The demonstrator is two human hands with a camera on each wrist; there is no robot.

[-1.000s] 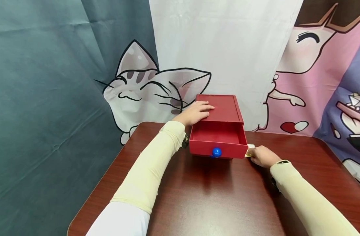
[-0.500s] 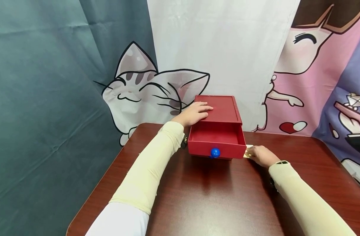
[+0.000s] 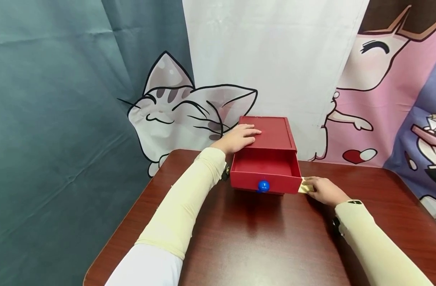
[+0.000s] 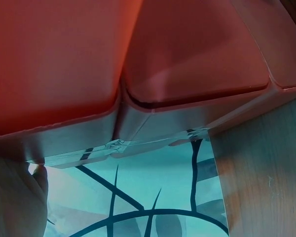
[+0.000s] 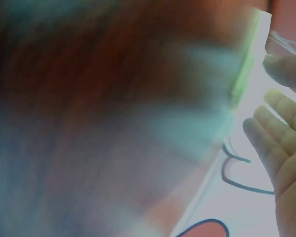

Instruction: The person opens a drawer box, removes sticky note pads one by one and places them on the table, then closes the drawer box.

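A red drawer box (image 3: pixel 271 133) stands toward the back of the table, its upper drawer (image 3: pixel 264 180) pulled out with a blue round knob (image 3: pixel 263 186) on the front. My left hand (image 3: pixel 237 139) rests on the box's top left side with its fingers spread. In the left wrist view, part of that hand (image 4: pixel 17 197) shows beside the red walls. Beside the drawer's right side lies a small flat yellow and white piece (image 3: pixel 305 186), its kind unclear. My right hand (image 3: pixel 325 190) is at this piece; in the right wrist view its thumb and straight fingers (image 5: pixel 286 128) are apart from the yellow edge (image 5: pixel 244 74).
The brown wooden table (image 3: pixel 261 246) extends in front of the box and to both sides. Behind it hangs a printed cloth (image 3: pixel 275 59) with a cat and a cartoon figure. The right wrist view is largely blurred.
My right hand's fingers have loosened from the flat yellow piece and drawn slightly back to the right, so more of it shows. My left hand stays on the box.
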